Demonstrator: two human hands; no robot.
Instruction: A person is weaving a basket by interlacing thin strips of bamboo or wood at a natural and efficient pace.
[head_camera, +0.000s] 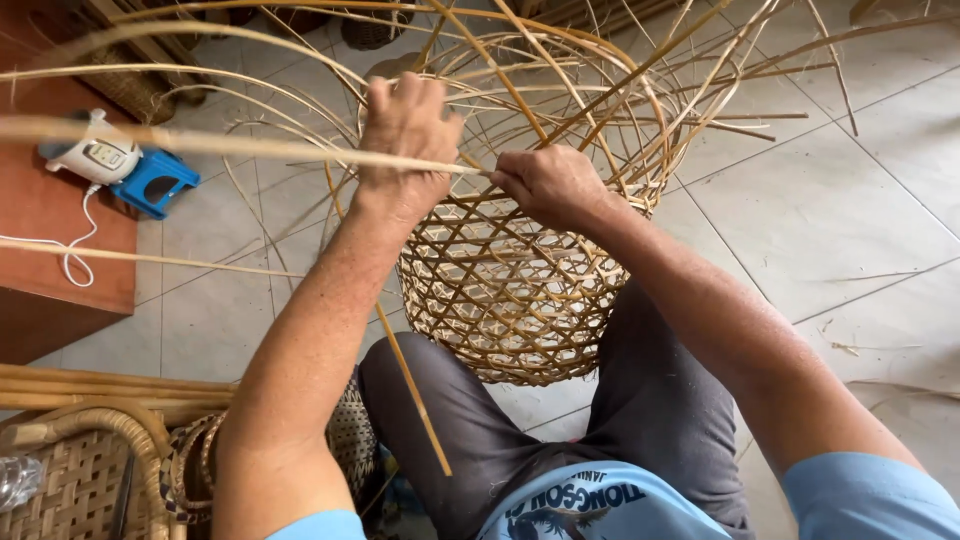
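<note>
I'm looking down at the half-woven basket (510, 290), sitting between my knees at centre frame, tilted w/ its open rim pointing toward 12 o'clock. Loose cane strips (640, 90) are fanning out of the rim toward 12 and 2 o'clock.

My left hand (405, 140) is closing round a bunch of upright strips at the rim's 10 o'clock side, fingers curled tight. My right hand (548, 185) is pinching shut on a long horizontal strip (230, 145) right at the rim; that strip is running off toward 9 o'clock, out past the frame edge. Both hands are nearly touching, approx. centre of frame.

At 9 o'clock a white and blue device (120, 165) w/ a cord is lying on the wooden desk (50, 215). At 7 o'clock a finished wicker basket (80, 470) is sitting just beside my left elbow. The tiled floor (830, 220) is filling the 3 o'clock side.

Risks, as I'm judging it: the long strip is bending sharply at the pinch, so it could kink or crack there. Its free end is sweeping just over the device, prob. able to snag the cord. If the left hand's hold is slackening, the uprights could spring apart & loosen the open lattice.
</note>
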